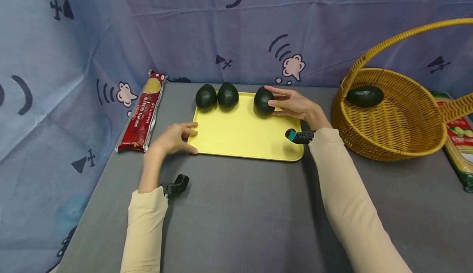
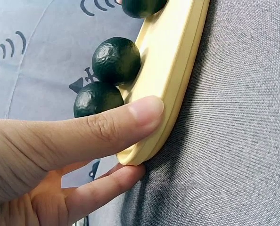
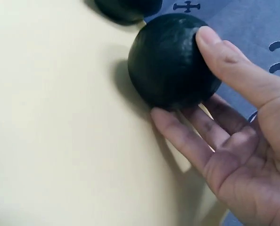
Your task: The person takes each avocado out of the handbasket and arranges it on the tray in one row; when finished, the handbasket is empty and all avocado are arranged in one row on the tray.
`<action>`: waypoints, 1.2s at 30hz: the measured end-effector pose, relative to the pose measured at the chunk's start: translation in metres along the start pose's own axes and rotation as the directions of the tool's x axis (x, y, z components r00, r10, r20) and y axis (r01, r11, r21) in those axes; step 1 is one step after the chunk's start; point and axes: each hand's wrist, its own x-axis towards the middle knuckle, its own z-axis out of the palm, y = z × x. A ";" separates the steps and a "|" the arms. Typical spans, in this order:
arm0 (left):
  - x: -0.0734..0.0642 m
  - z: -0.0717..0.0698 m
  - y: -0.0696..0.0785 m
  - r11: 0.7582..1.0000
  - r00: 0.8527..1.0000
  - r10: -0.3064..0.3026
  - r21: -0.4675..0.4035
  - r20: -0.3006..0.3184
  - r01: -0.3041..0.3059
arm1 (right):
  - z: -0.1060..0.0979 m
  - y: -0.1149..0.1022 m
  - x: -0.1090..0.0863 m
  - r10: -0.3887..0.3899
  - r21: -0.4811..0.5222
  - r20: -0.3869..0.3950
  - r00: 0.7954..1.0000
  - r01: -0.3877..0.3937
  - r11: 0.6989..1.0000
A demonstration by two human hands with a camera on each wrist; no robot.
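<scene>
1. Avocado [image 1: 263,102], upper centre of the head view, over the upper right part of the yellow tray [image 1: 240,137]. I could not tell whether its underside touched the tray.
2. I saw the right hand [image 1: 295,104] just to its right, thumb and fingers bent around it in a light grip, parted only by the fruit's width.
3. The relation I judged any move to turn on: the fruit lay directly left of the right palm, its longer axis running roughly up and down the frame, across the line of the fingers. The right hand was clearly the nearer; the left was well apart.
4. Further left, a second avocado [image 1: 228,96] and a third avocado [image 1: 206,97] sat side by side at the tray's upper left corner; I could not be sure they touched.
5. At the tray's lower left, the left hand [image 1: 173,139] had thumb and fingers loosely spread, touching the tray's left end and holding no fruit.
6. Farther out, I had a wicker basket [image 1: 391,137] at the right of the frame, a fourth avocado [image 1: 366,96] lying inside, and a red spaghetti packet [image 1: 142,113] slanting at the left.
</scene>
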 end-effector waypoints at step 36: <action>0.001 -0.001 -0.001 0.999 0.999 -0.040 -0.010 -0.009 0.039 | 0.023 -0.010 0.032 -0.021 0.093 0.047 0.999 0.016 0.996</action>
